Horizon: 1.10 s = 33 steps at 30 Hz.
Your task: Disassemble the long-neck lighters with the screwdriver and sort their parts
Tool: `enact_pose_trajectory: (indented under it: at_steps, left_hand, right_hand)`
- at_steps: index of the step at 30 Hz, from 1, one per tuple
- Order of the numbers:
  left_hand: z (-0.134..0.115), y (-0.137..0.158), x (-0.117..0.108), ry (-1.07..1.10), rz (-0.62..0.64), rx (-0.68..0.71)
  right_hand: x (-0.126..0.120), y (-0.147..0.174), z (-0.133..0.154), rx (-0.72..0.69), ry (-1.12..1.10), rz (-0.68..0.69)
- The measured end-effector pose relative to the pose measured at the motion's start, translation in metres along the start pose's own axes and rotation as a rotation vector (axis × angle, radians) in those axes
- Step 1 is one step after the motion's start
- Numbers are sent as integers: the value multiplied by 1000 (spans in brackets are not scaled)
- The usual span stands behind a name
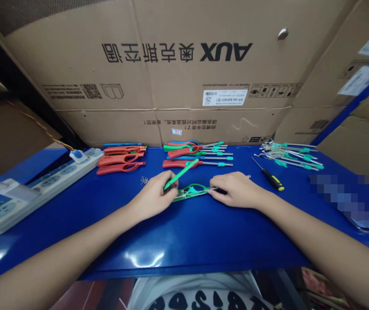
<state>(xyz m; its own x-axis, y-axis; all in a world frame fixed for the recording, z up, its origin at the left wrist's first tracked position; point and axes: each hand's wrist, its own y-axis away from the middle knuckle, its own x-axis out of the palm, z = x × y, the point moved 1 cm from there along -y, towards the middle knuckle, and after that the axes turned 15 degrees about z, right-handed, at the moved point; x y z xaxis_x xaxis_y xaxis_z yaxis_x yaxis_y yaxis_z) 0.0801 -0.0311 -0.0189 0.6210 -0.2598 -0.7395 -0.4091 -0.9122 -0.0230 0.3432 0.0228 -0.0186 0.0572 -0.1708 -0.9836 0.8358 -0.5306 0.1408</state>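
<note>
In the middle of the blue table, my left hand (pixel 154 194) is closed around the handle end of an opened green lighter casing (pixel 181 199). A long green strip (pixel 184 171), seemingly the casing's other half seen edge-on, rises at a slant from the same fingers. Inside the casing sits a turquoise trigger piece (pixel 191 190). My right hand (pixel 234 189) pinches the metal lighter tube (pixel 214 188) at the casing's front end. Part of the tube is hidden under that hand. Small screws (pixel 144 180) lie just beyond my left hand.
Red lighter casings (pixel 120 160) are stacked at the back left. Several lighters with tubes (pixel 184 163) lie at the back middle. Loose tubes with turquoise triggers (pixel 296 155) and a screwdriver (pixel 271 178) are at the right. A power strip (pixel 42 189) borders the left; cardboard (pixel 171 86) walls the back.
</note>
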Motion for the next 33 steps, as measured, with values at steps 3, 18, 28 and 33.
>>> enact_pose_trajectory:
  at_steps: [3, 18, 28, 33]
  left_hand:
    - [-4, 3, 5, -161, 36, 41]
    - [0, 1, 8, -39, 98, 30]
    - [-8, 3, 4, 55, 63, 57]
    - [-10, 4, 9, 106, 114, 19]
  right_hand:
    - [-2, 2, 3, 33, 19, 9]
    - [-2, 1, 13, -36, -179, -67]
    - [-5, 3, 13, 15, -257, -78]
    - [-2, 2, 13, 18, -56, -111]
